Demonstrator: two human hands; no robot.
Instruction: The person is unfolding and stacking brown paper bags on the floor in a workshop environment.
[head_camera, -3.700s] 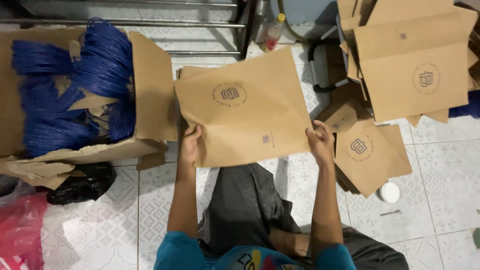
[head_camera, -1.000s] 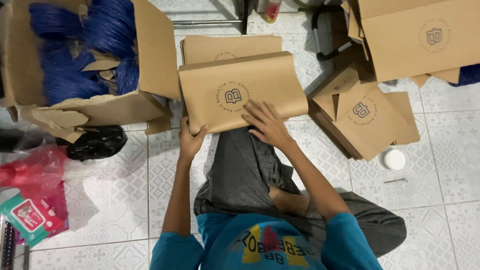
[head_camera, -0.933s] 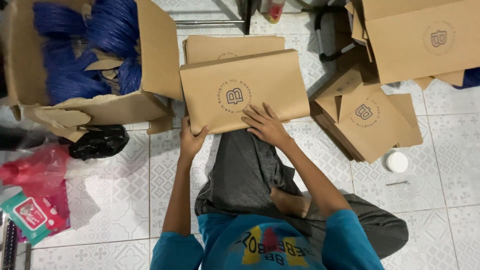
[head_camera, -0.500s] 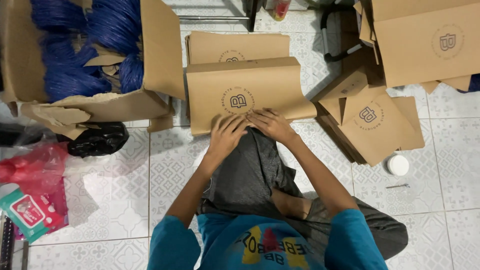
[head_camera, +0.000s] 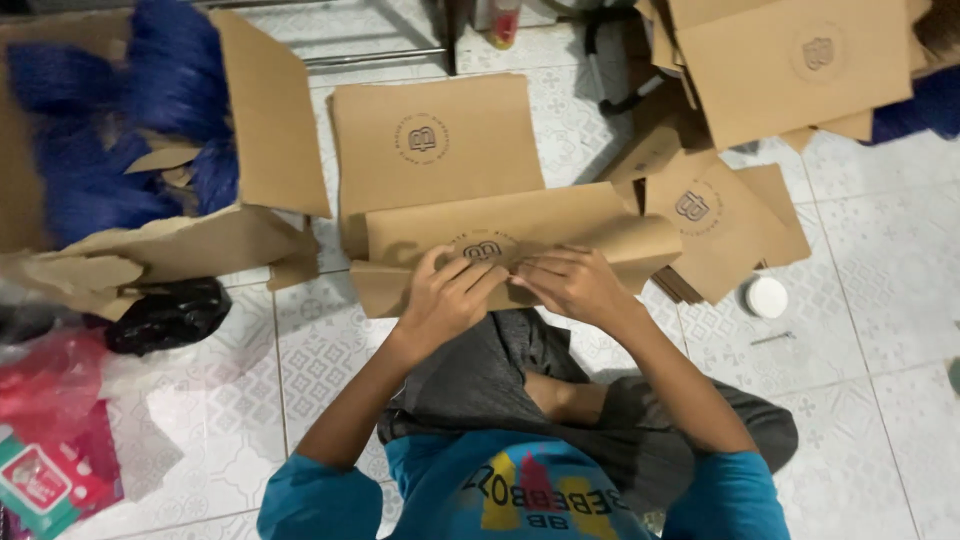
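Left hand (head_camera: 447, 297): laid fingers-down on the folded flat brown kraft paper bag with a round dark emblem (head_camera: 520, 240), pressing and pinching its near fold just left of the emblem; closed lightly on the paper.
Right hand (head_camera: 573, 285): beside the left hand, fingertips nearly meeting it, thumb and fingers nipping the same fold; likewise gripping the paper.
Folded bag: across the lap, just nearer than the second flat brown paper bag lying open-faced on the floor (head_camera: 432, 140), overlapping its near edge.
Handling: probably very light, thin and limp; creases readily, tears if yanked; matte surface, unlikely to slip.
Hold: best at the folded edge with flat fingertips, both hands spread apart to keep the sheet from sagging.
Left of folded bag: open brown cardboard box with blue string bundles (head_camera: 150, 170); black plastic bag (head_camera: 165, 315) nearer, below the box.
Right of folded bag: stack of brown paper bags (head_camera: 720, 225); small white round lid (head_camera: 767, 297) beyond it on the patterned white tile floor (head_camera: 880, 260).
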